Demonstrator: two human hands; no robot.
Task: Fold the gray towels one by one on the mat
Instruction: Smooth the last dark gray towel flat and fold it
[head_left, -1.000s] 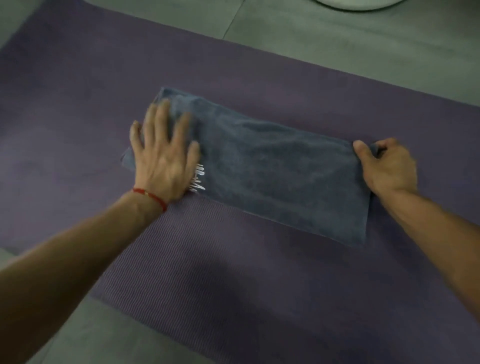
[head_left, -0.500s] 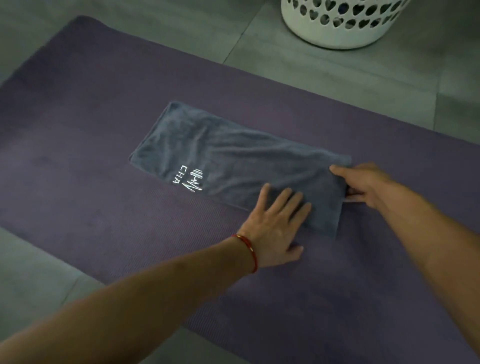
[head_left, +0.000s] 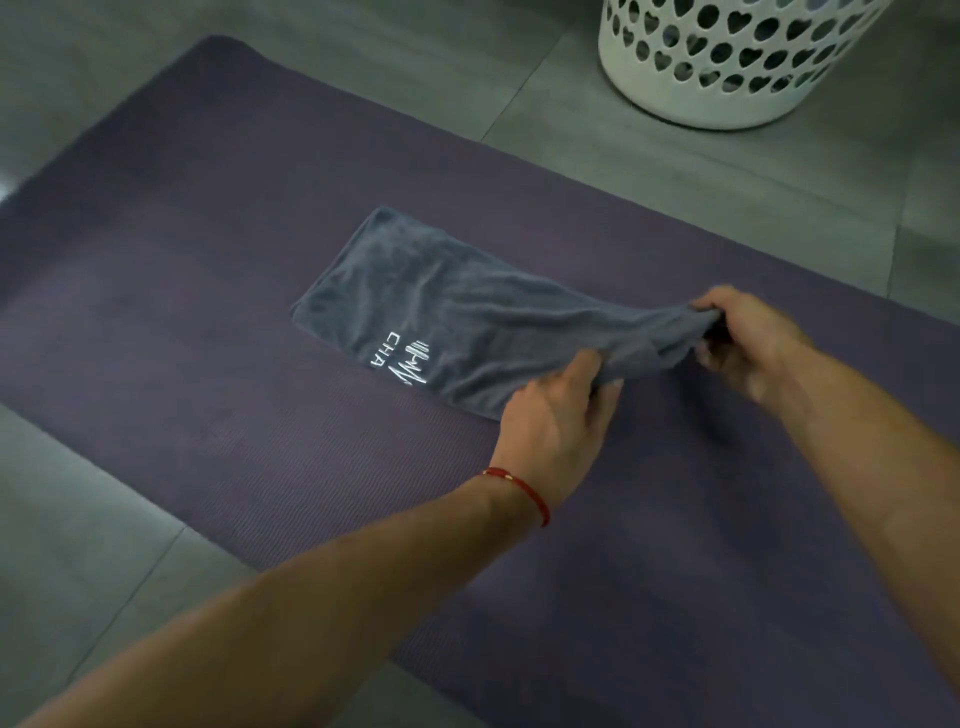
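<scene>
Pinching the right end of the gray towel (head_left: 467, 317) with left hand (head_left: 558, 410) and right hand (head_left: 748, 338), lifting it off the purple mat (head_left: 260, 441), likely to fold leftward over the flat logo end.

Legible text: one item only. The folded gray terry towel (head_left: 467, 317) carries white embroidered lettering (head_left: 402, 360) near its front edge, toward the end lying flat on the mat. Letters readable: "CHA", set sideways relative to the head camera. Beside the letters sits a white stitched emblem of short parallel bars and zigzag strokes; it cannot be read as characters. Whether the word runs on past "CHA" cannot be told, since the stitching meets the towel's edge there. No other writing, numbers or brand marks are readable in the view.
</scene>
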